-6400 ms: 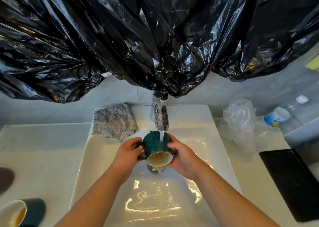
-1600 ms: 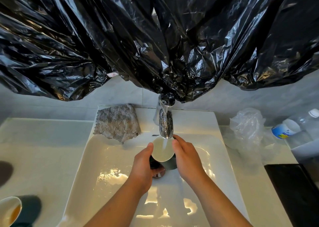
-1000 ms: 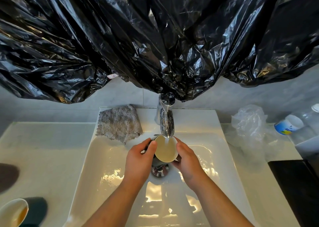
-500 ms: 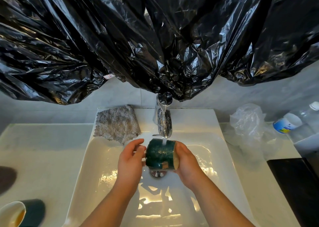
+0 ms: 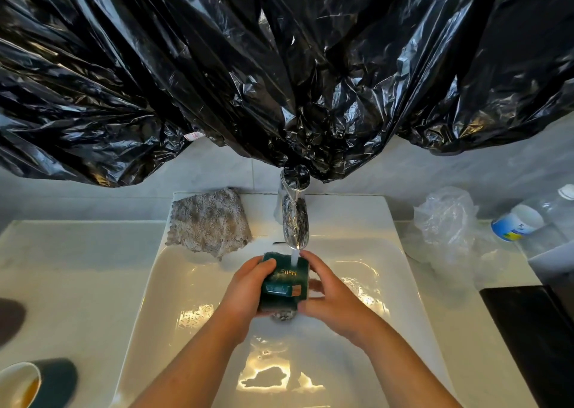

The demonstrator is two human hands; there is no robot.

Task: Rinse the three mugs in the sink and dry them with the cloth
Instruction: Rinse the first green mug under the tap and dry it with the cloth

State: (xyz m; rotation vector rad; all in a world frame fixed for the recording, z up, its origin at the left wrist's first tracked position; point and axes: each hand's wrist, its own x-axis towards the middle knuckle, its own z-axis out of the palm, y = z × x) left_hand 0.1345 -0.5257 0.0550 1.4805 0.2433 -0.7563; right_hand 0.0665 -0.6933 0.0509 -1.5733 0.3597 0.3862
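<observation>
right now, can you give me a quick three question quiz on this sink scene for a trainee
1. True or false: the stream from the tap lands on the outer side of the green mug.
2. Where does the cloth lie? A draped over the tap; B on the back left rim of the sink; C inside the green mug.
3. What word is printed on the green mug?

Key: 1 true; 2 B; 3 Hello
</observation>
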